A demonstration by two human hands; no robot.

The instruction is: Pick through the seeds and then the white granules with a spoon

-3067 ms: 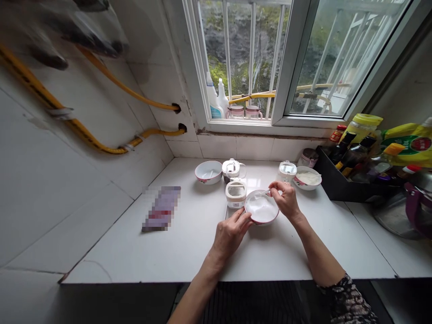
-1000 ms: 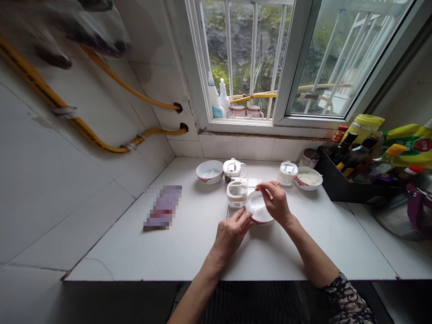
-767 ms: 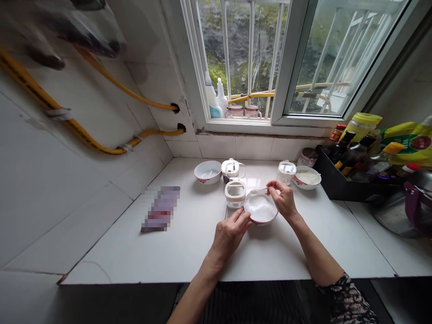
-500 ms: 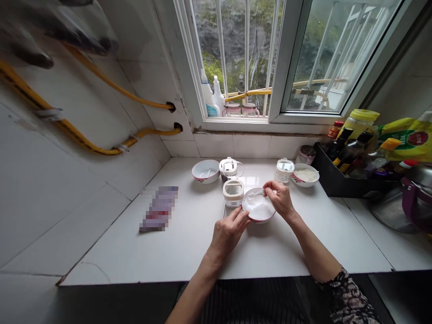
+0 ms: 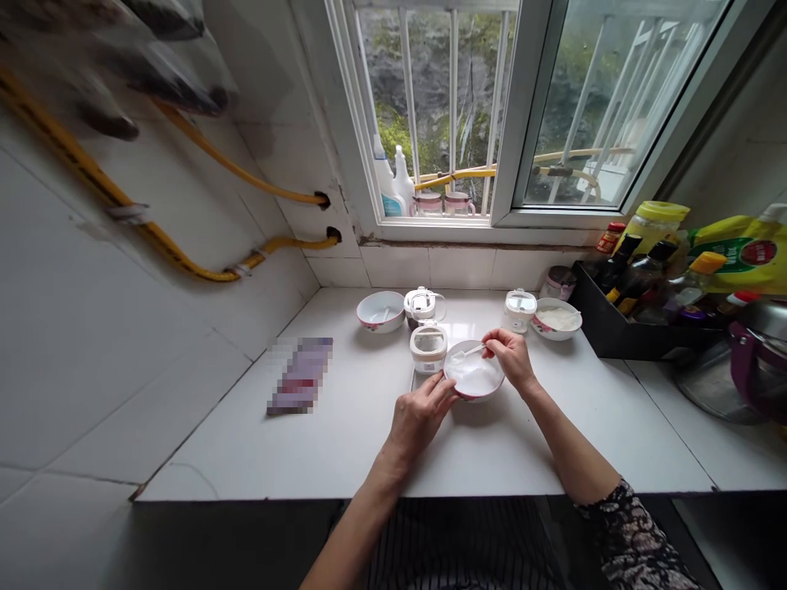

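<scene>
A white bowl point(image 5: 473, 395) with a pink-flowered rim holds white powder. My left hand point(image 5: 419, 416) grips the bowl's left edge between thumb and fingers. My right hand point(image 5: 510, 357) pinches a small white spoon point(image 5: 470, 352) over the powder; its fingers are closed on the handle. Just left of the bowl stands a clear jar point(image 5: 429, 347) with a cream lid frame. Behind that jar is another lidded jar point(image 5: 420, 305) with dark contents. A third jar point(image 5: 520, 311) stands behind my right hand, beside a bowl of pale contents point(image 5: 557, 319).
A bowl with a spoon in it point(image 5: 380, 313) stands at the back left. On the left lies a blurred purple packet point(image 5: 300, 375). A black box point(image 5: 620, 332) of bottles and a metal pot point(image 5: 716, 377) are at the right, below the window point(image 5: 504, 225).
The view has shifted slightly. My right hand still pinches the spoon, which lies a little differently over the powder. My left hand stays on the bowl's edge.
</scene>
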